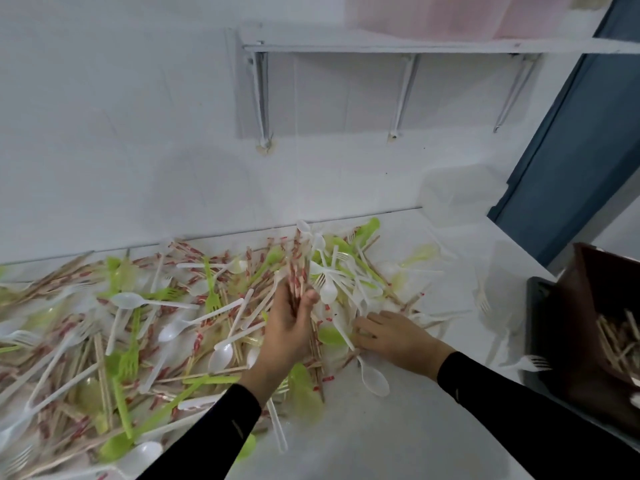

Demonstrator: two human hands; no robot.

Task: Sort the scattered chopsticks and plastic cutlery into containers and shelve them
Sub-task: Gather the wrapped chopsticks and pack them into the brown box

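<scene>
Left hand [289, 327] fingers around a chopstick bundle [298, 271]; right hand [394, 336] fingers flat, apparently empty, on cutlery [329, 336].

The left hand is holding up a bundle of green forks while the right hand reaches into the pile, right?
No: the left hand holds up a bundle of chopsticks, not green forks, as the head view shows. The right hand does reach into the pile.

My left hand [291, 327] is raised, fingers and thumb curled round a chopstick bundle [298, 271]; my right hand [394, 336] lies low, palm down, fingers stretched leftward.
</scene>
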